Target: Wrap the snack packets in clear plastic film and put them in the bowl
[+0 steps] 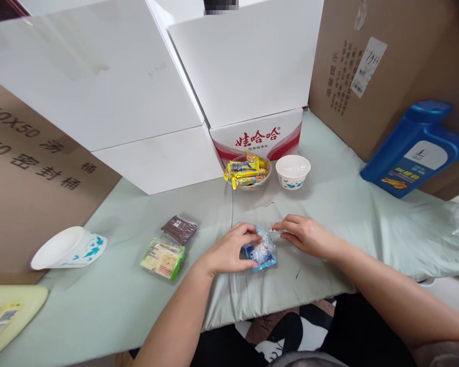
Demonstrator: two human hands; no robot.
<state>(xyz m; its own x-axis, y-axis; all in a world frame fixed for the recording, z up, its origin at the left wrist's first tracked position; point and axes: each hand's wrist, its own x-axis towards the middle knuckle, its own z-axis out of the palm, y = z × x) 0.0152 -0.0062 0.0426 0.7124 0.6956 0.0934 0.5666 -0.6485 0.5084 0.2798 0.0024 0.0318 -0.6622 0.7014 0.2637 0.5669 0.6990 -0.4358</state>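
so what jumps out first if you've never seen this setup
Dead centre, both hands work a small blue packet on the pale green cloth: the left hand grips its left side and the right hand pinches its clear top edge. Behind them a bowl of yellow snack bars sits beside an empty paper bowl, and a big blue jug leans against cardboard at the right.

Both hands low, left hand point(229, 251) curled, right hand point(304, 235) pinching
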